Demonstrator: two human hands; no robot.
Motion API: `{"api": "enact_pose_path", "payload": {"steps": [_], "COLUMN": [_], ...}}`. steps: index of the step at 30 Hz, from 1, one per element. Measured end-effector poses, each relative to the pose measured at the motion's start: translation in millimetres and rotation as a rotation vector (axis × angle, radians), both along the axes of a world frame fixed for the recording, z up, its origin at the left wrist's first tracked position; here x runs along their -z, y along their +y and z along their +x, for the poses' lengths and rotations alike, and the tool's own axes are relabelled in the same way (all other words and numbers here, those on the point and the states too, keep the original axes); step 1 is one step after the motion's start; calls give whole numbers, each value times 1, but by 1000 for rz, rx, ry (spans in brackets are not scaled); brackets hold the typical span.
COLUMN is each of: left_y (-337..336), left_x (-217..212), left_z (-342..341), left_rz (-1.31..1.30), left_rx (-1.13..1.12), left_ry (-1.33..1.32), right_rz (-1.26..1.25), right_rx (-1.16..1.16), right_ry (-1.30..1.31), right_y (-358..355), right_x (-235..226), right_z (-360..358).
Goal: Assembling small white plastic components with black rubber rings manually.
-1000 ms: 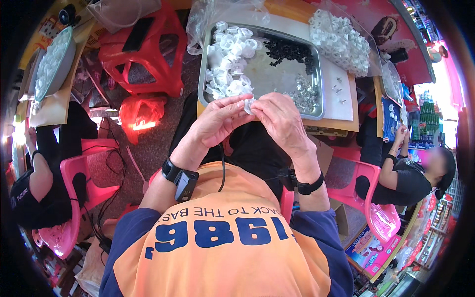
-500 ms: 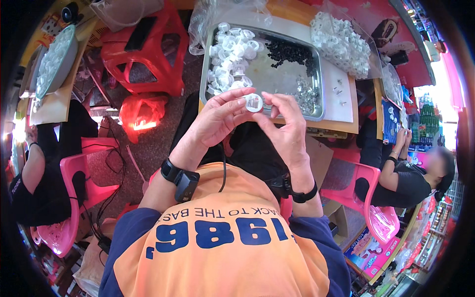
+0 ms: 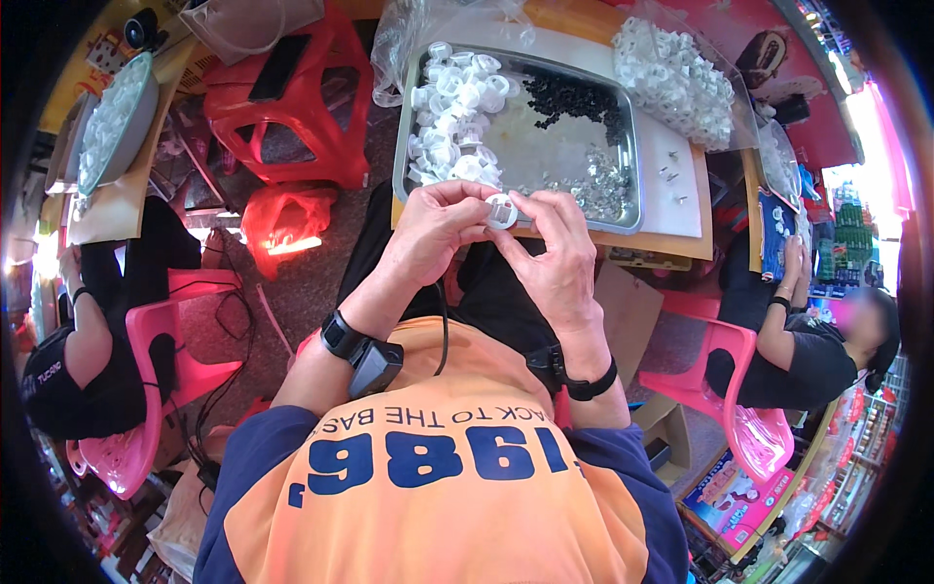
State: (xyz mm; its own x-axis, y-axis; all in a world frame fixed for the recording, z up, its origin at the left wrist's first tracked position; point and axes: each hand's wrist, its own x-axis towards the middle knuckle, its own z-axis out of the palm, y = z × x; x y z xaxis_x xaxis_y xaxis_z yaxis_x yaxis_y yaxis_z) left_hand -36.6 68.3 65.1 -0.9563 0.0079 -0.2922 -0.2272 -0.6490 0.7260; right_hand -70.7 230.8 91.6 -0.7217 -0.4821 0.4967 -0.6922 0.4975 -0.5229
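Note:
A small round white plastic part (image 3: 502, 212) is held between my two hands, just in front of the tray's near edge. Metal shows in its recessed middle. My left hand (image 3: 435, 232) pinches its left side between thumb and fingers. On the other side, the fingertips of my right hand (image 3: 556, 248) close against its rim; whether they also hold a smaller piece is hidden. Behind the hands lies a metal tray (image 3: 637, 185). It bears a heap of white round plastic parts (image 3: 457, 107) on the left, small black pieces (image 3: 574, 102) at far right and small silvery metal pieces (image 3: 598, 185) at near right.
A clear bag of white parts (image 3: 671, 83) lies right of the tray, near a few loose metal pieces (image 3: 671, 175). At left stand a red stool (image 3: 292, 117) with a phone on it and a red plastic bag (image 3: 282, 229). Co-workers sit at both sides on pink chairs (image 3: 710, 360).
Both hands have drawn slightly toward me with the white part, which is tilted differently. The view has shifted a little. The right co-worker's hands have come closer together.

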Motion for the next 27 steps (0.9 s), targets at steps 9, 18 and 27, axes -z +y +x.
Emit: {"api": "enact_pose_path", "payload": {"steps": [9, 18, 27], "left_y": [5, 8, 6], "left_x": [5, 1, 14], "left_z": [-2, -1, -2], "left_rz": [-6, -13, -105], "left_rx": [18, 20, 41], "left_ry": [7, 30, 58], "right_rz": [-46, -73, -83], "right_rx": [-10, 14, -28], "right_ry": [49, 56, 68], "right_y": [5, 8, 6], "right_x": [7, 10, 9], "right_z": [1, 0, 2]}}
